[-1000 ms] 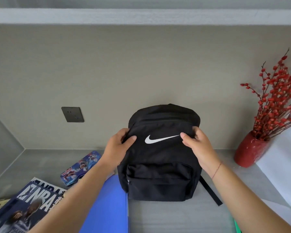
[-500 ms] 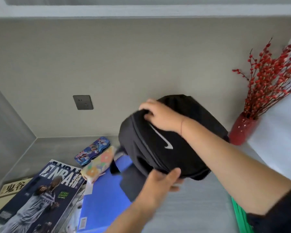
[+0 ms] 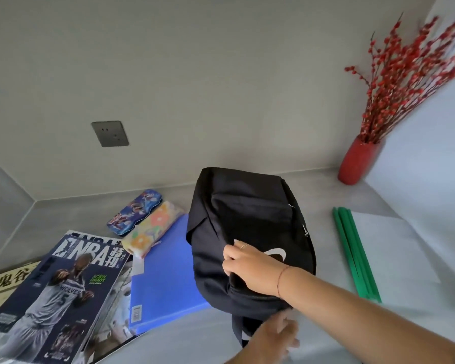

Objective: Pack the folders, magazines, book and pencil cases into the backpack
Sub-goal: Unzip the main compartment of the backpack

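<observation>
The black backpack (image 3: 250, 214) lies flat on the grey desk (image 3: 208, 337), logo side up. My right hand (image 3: 250, 269) grips its fabric near the end closest to me. My left hand (image 3: 276, 334) is blurred beside that end's strap; its fingers are unclear. A blue folder (image 3: 163, 279) lies partly under the backpack's left side. Left of it are an NBA magazine (image 3: 61, 285) stacked on another magazine and a book (image 3: 8, 279) with Chinese characters. A blue pencil tin (image 3: 134, 211) and a floral pencil case (image 3: 153, 232) lie behind them. Green folders (image 3: 355, 253) lie to the right.
A red vase (image 3: 357, 161) with red berry branches stands at the back right against a white panel (image 3: 431, 153). A wall socket (image 3: 110, 133) is on the back wall. A pale sheet (image 3: 394, 245) lies by the green folders.
The backpack went from upright, through a tilt in both hands, to lying flat on the desk. My left hand moved from under it to its near end.
</observation>
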A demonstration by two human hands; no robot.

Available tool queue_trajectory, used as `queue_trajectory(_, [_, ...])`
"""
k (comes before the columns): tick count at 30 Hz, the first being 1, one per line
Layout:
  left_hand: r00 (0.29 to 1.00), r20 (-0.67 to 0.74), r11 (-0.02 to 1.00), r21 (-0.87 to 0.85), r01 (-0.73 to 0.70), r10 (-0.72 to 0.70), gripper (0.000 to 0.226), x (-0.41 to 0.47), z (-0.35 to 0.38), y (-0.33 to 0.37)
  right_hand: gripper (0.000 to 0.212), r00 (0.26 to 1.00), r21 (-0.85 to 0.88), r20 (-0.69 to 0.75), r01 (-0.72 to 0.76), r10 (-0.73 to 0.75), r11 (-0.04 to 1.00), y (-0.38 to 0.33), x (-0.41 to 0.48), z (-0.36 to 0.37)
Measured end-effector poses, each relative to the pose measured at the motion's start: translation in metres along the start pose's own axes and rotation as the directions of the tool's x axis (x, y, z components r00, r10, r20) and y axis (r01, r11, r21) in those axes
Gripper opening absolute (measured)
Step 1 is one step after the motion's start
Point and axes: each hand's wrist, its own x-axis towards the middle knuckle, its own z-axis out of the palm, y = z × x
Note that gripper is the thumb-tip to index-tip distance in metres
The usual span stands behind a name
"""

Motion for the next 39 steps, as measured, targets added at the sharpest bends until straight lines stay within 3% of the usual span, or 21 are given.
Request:
queue_trajectory(2, [0.996,0.061,0.995,0.071,0.064,-0.068,0.014,-0.003,-0.019,0.004,0.04,0.999,-0.01,0.03,-0.043,0.043,0.999,0.0,-0.013,0.009])
queue_trajectory(5, [0.977,0.018,0.973,0.097,0.209,-0.211,0.018,-0.007,-0.065,0.019,0.037,0.996,0.042,-0.005,-0.085,0.086,0.995,0.002,-0.028,0.019])
queue_trajectory(7, [0.981,-0.075,0.978,0.095,0.186,-0.179,0.02,-0.007,-0.094,0.037,0.042,0.991,0.204,-0.006,-0.129,0.133,0.97,0.002,-0.037,0.023])
queue_trajectory(10, [0.936,-0.319,0.972,0.129,0.199,-0.149,0.027,0.007,-0.121,0.053,0.053,0.943,0.527,-0.1,-0.22,0.316,0.821,0.009,-0.05,0.023])
queue_trajectory(12, [0.889,-0.458,0.981,0.173,0.089,0.0,0.037,0.024,-0.13,0.055,0.049,0.822,0.541,-0.277,-0.295,0.498,0.787,0.026,-0.057,0.026])
queue_trajectory(14, [0.862,-0.508,0.978,0.177,0.112,-0.007,0.042,0.037,-0.131,0.054,0.046,0.618,0.455,-0.295,-0.58,0.728,0.676,0.049,-0.066,0.027])
queue_trajectory(16, [0.839,-0.538,0.975,0.128,0.182,-0.086,0.052,0.049,-0.128,0.053,0.053,0.385,0.424,-0.108,-0.816,0.916,0.393,0.071,-0.076,0.025])
queue_trajectory(17, [0.824,-0.555,0.972,0.108,0.208,-0.115,0.06,0.053,-0.125,0.056,0.058,0.287,0.448,0.012,-0.858,0.958,0.251,0.08,-0.082,0.024])
queue_trajectory(19, [0.795,-0.598,0.976,0.092,0.195,-0.103,0.054,0.06,-0.119,0.058,0.065,0.185,0.625,0.267,-0.78,0.946,-0.023,0.095,-0.089,0.028])
queue_trajectory(21, [0.764,-0.641,0.981,0.092,0.173,-0.075,0.034,0.064,-0.115,0.055,0.057,0.22,0.766,0.454,-0.592,0.863,-0.252,0.101,-0.09,0.032])
queue_trajectory(22, [0.755,-0.652,0.983,0.081,0.166,-0.074,0.029,0.065,-0.114,0.053,0.047,0.249,0.789,0.474,-0.545,0.844,-0.283,0.104,-0.09,0.033])
queue_trajectory(26, [0.8,-0.595,0.991,0.038,0.128,-0.08,0.025,0.061,-0.1,0.043,0.026,0.267,0.844,0.327,-0.513,0.907,-0.154,0.122,-0.098,0.02])
queue_trajectory(30, [0.852,-0.491,0.982,-0.046,0.181,-0.18,0.04,0.057,-0.08,0.03,0.021,0.361,0.776,0.233,-0.629,0.903,0.051,0.138,-0.119,0.004])
queue_trajectory(31, [0.809,-0.57,0.983,0.017,0.182,-0.14,0.048,0.059,-0.078,0.03,0.02,0.391,0.759,0.246,-0.647,0.887,0.074,0.142,-0.123,0.003])
queue_trajectory(33, [0.609,-0.785,0.935,0.291,0.204,0.111,0.061,0.065,-0.076,0.047,0.016,0.43,0.743,0.284,-0.664,0.857,0.087,0.148,-0.125,0.002])
queue_trajectory(34, [0.503,-0.815,0.89,0.422,0.174,0.288,0.059,0.07,-0.074,0.065,0.02,0.436,0.744,0.296,-0.664,0.85,0.082,0.152,-0.123,0.001])
queue_trajectory(35, [0.448,-0.781,0.835,0.536,0.124,0.435,0.053,0.078,-0.072,0.083,0.026,0.434,0.757,0.296,-0.65,0.851,0.068,0.157,-0.12,0.002])
queue_trajectory(36, [0.456,-0.703,0.765,0.641,0.072,0.546,0.045,0.091,-0.069,0.101,0.032,0.428,0.776,0.285,-0.628,0.857,0.055,0.163,-0.115,0.004])
queue_trajectory(39, [0.667,-0.36,0.518,0.854,-0.045,0.653,0.036,0.145,-0.051,0.142,0.059,0.417,0.797,0.28,-0.603,0.865,0.033,0.186,-0.09,0.006])
